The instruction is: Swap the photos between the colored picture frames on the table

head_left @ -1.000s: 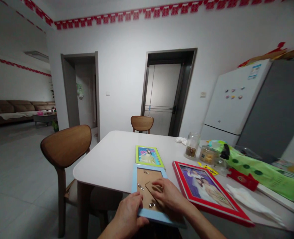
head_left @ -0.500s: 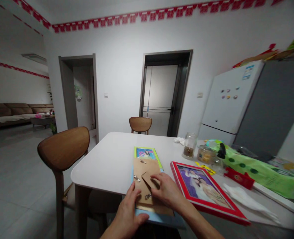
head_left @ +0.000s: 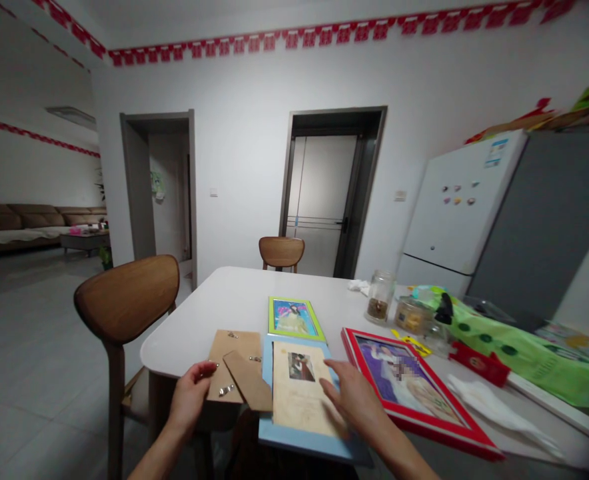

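My left hand [head_left: 193, 393] grips the left edge of a brown picture frame backing board [head_left: 244, 347], which has metal clips and a folding stand leg [head_left: 247, 383]. The board is at the table's near edge, left of a light blue picture frame [head_left: 319, 443]. In that frame lies a cream printed sheet [head_left: 304, 403] with a small picture near its top. Over the sheet's right edge is my right hand [head_left: 352, 400], its fingers apart; whether they touch the paper I cannot tell. Behind the blue frame lies a green picture frame [head_left: 319, 327], and to the right a red picture frame [head_left: 474, 437].
On the white table [head_left: 199, 333] stand a glass jar [head_left: 380, 300] and a lower jar [head_left: 412, 313]. Farther right are a green plastic bag [head_left: 529, 357], a red box [head_left: 479, 363] and white tissue [head_left: 494, 403]. A wooden chair [head_left: 129, 293] stands at the left.
The backing board has come off the blue frame and moved left in my left hand, uncovering the cream sheet. My right hand has let go of its stand leg and shifted slightly right.
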Demonstrator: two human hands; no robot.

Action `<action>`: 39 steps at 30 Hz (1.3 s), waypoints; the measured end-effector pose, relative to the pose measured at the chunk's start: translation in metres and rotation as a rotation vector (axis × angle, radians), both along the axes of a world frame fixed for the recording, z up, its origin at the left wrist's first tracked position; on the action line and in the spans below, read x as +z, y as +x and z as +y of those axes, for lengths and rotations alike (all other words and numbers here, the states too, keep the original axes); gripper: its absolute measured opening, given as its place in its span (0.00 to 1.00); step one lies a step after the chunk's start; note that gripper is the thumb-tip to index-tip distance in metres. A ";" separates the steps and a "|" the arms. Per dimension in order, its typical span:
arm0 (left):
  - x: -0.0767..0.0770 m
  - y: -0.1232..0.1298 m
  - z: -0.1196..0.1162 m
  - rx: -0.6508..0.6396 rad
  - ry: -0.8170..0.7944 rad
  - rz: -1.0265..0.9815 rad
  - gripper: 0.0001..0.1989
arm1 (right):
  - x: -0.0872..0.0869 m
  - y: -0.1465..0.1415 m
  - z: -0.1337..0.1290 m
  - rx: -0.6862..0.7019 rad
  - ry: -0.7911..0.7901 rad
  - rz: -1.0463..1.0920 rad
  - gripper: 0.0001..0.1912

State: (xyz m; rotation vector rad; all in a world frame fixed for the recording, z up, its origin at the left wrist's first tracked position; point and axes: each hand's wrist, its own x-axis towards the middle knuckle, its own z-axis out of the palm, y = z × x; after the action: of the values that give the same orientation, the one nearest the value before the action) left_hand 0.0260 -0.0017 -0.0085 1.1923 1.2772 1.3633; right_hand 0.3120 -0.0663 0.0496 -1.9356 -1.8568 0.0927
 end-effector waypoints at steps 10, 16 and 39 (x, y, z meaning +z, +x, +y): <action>0.012 -0.011 0.007 0.023 0.259 0.727 0.16 | -0.020 0.011 0.011 -0.119 -0.137 -0.040 0.29; 0.011 0.012 -0.006 -0.006 0.235 1.022 0.17 | -0.019 0.019 0.008 -0.132 -0.075 0.064 0.32; 0.078 0.122 -0.078 -0.348 0.793 0.690 0.25 | 0.031 -0.013 -0.018 -0.001 -0.066 1.200 0.41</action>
State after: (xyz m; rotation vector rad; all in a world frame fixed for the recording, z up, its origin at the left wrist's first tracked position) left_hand 0.1485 -0.0797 0.0692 2.4632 0.8711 1.2592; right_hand 0.2990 -0.0842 0.0802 -1.3465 -1.0106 1.0559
